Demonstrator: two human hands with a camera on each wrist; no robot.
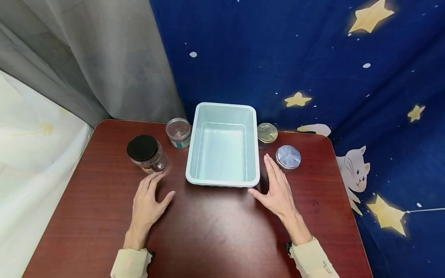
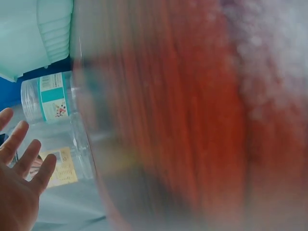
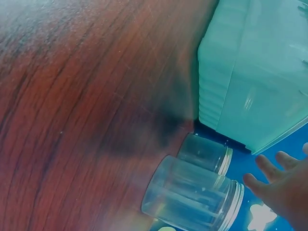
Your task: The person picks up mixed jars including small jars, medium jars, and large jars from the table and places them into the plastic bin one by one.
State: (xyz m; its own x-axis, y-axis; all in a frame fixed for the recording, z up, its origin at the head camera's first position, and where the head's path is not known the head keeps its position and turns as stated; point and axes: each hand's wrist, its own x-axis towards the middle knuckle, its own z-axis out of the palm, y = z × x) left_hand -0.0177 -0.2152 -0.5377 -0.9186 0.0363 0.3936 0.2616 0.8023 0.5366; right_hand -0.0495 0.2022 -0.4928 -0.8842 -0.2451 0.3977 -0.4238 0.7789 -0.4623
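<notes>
Black-lidded clear jar stands upright, left of center, just above the fingertips of the left hand, the nearer one. Right hand just beside light-blue plastic bin, frame center. Both hands empty, thumbs spread from fingers.

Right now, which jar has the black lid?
The jar farthest left, beyond the left hand. Only its lid is black: the back right jar and front right jar look metallic on top, and the back left jar looks clear there.
</notes>
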